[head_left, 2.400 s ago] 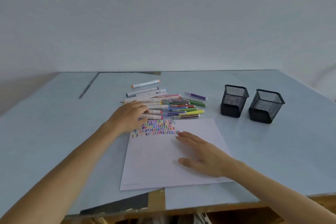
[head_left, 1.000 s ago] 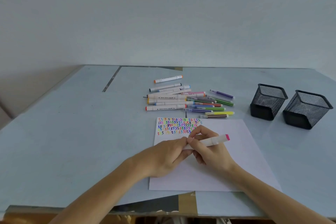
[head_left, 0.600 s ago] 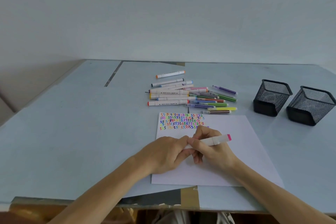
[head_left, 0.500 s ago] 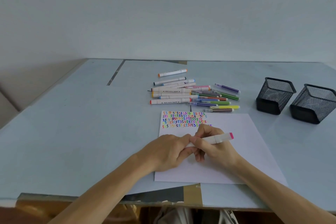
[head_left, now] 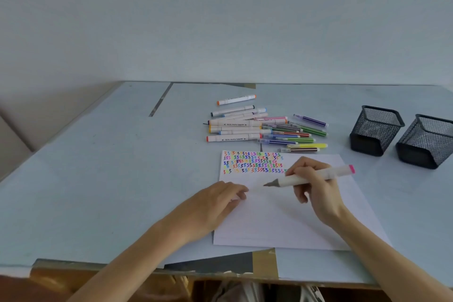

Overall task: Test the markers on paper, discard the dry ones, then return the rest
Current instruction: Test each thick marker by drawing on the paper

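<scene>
A white sheet of paper [head_left: 282,223] lies on the table in front of me, with rows of coloured squiggles along its top edge. My right hand [head_left: 316,191] grips a white marker [head_left: 318,175] with a pink end. The marker's bare grey tip points left, just above the paper. My left hand [head_left: 215,206] rests at the paper's left edge, fingers curled round what looks like the marker's pale cap [head_left: 234,198], mostly hidden. A pile of markers [head_left: 257,130] lies beyond the paper, some thick and white, some thin and coloured.
Two black mesh pen cups [head_left: 375,130] [head_left: 426,141] stand at the right, beyond the paper. The pale blue table [head_left: 110,179] ends in a near edge just below my forearms, with taped patches there.
My hands, joined on the capped marker half a second ago, have pulled apart. The marker's tip is now bare and my left hand has moved left with the cap.
</scene>
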